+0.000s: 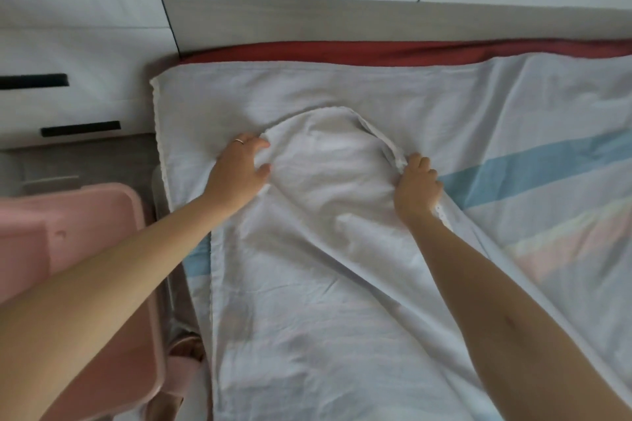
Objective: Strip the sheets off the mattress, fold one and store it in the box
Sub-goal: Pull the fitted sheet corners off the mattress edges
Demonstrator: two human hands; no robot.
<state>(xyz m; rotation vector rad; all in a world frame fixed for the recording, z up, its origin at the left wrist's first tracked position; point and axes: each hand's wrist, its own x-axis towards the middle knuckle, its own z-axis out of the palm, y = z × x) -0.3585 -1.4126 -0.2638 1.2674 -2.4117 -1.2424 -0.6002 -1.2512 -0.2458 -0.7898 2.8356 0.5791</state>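
A pale sheet with blue and pink stripes lies spread over the bed, white side up in the middle. Its folded-over top edge forms a rounded flap between my hands. My left hand, with a ring on one finger, pinches the flap's left side. Gripping the trimmed hem on the right is my right hand, closed into a fist. A red sheet shows as a strip along the far edge of the bed. A pink box lid sits at the left, beside the bed.
A grey headboard runs across the far side. White drawers with black handle slots stand at the upper left. Pinkish cloth hangs in the gap between box and bed.
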